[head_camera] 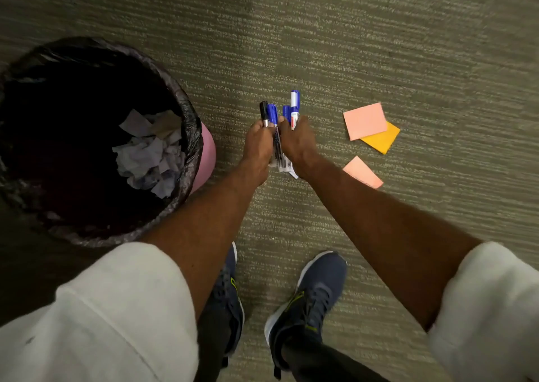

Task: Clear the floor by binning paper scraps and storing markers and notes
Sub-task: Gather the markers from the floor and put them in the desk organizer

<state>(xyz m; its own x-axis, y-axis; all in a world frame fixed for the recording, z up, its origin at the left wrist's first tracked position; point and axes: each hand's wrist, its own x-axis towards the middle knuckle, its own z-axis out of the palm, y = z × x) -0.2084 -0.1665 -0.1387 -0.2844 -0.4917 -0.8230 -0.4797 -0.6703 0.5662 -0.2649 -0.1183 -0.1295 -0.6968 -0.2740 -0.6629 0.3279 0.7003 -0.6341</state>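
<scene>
Between the two hands, at the middle of the view, a bunch of markers (272,113) is held upright above the carpet (379,46). The left hand (258,141) is curled round a black-capped marker and a blue-capped one. The right hand (297,139) is curled round two more, of which a white-bodied one stands tallest. The fists are pressed close together, and what looks like a clear wrapper (284,164) is seen between and below them. To the left of the left hand a pink bin (204,160) lined with a black bag (186,110) is seen, with paper scraps (151,157) inside it. To the right of the right hand, well apart from it, a pink note (364,120) is laid over an orange note (383,139) on the carpet. A second pink note (363,171) is seen just beside the right forearm.
</scene>
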